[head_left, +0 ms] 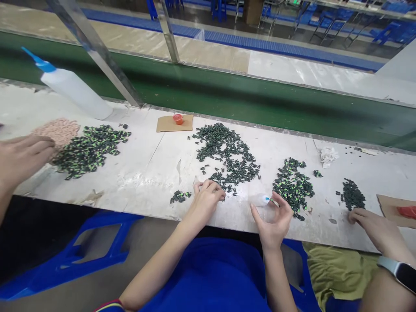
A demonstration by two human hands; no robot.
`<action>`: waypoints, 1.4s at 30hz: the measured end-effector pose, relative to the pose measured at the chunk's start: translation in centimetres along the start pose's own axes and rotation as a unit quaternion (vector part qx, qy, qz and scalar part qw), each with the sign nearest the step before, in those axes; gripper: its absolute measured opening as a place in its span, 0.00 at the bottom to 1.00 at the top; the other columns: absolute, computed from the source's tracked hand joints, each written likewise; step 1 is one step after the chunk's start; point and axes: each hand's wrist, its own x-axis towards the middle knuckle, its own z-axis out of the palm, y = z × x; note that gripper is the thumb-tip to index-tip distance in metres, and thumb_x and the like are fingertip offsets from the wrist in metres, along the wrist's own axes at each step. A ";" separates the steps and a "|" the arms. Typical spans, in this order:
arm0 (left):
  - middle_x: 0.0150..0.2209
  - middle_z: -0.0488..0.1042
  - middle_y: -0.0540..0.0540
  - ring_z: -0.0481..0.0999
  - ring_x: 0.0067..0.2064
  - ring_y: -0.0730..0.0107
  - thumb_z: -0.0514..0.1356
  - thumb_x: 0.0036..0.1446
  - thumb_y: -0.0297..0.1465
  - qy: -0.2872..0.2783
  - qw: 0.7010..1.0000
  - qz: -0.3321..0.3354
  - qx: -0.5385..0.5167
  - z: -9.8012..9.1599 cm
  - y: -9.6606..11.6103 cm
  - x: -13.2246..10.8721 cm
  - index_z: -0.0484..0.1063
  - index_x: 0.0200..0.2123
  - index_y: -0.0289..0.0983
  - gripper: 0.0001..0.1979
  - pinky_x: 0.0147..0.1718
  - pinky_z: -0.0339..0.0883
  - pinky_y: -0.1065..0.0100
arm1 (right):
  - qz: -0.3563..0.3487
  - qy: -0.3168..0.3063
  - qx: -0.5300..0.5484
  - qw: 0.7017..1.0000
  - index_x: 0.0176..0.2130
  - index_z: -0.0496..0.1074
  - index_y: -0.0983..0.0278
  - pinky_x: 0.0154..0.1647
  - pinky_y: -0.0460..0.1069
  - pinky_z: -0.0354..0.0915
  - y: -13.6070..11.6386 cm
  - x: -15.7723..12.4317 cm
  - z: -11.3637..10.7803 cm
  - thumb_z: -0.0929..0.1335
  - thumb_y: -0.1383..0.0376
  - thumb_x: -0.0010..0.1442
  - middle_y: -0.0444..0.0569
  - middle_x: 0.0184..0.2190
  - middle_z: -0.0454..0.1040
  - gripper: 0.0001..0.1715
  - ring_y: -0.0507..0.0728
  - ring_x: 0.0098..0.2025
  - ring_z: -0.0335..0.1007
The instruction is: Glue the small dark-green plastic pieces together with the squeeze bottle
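Note:
My left hand (208,196) rests on the white worktop, its fingers pinched on a small dark piece (222,199) that shows at the fingertips. Just beyond it spreads a heap of small dark green pieces (235,167). A small white squeeze bottle (259,199) with a blue tip lies between the thumb and fingers of my right hand (274,214), which closes on it. Right of that hand is a heap of dark pieces with bright green marks (294,184). A few similar pieces (180,196) lie left of my left hand.
A large white bottle (76,93) leans at the back left. A red cap (177,118) sits on cardboard (165,124). Other people's hands work at the left (27,158) and right (378,229), beside more heaps. A crumpled tissue (328,156) lies near the green back wall (227,93).

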 end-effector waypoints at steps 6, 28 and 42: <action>0.38 0.76 0.47 0.69 0.46 0.59 0.57 0.60 0.24 -0.015 0.995 -0.038 -0.092 -0.7 0.0 -0.6 0.71 0.32 0.38 0.06 0.46 0.56 0.55 | -0.052 -0.079 -0.007 0.995 0.43 0.69 0.62 0.32 0.52 0.72 -2.6 -2.6 1.2 0.72 0.70 0.53 0.49 0.34 0.74 0.17 0.55 0.32 0.72; 0.34 0.76 0.46 0.74 0.39 0.64 0.54 0.60 0.24 0.031 0.983 -0.034 -0.177 -1.1 -2.0 -3.1 0.71 0.36 0.37 0.07 0.38 0.70 0.65 | 0.229 -0.267 0.143 0.925 0.31 0.76 0.64 0.36 0.50 0.75 -4.0 -1.8 6.1 0.69 0.62 0.54 0.49 0.30 0.80 0.07 0.56 0.33 0.78; 0.33 0.79 0.47 0.77 0.35 0.67 0.59 0.55 0.29 0.022 0.919 -0.108 -0.378 -2.9 -0.3 -2.9 0.75 0.33 0.38 0.04 0.38 0.73 0.66 | 0.132 -0.244 0.209 0.938 0.28 0.73 0.62 0.31 0.49 0.72 -4.5 -0.9 5.0 0.70 0.66 0.54 0.47 0.26 0.76 0.04 0.54 0.30 0.74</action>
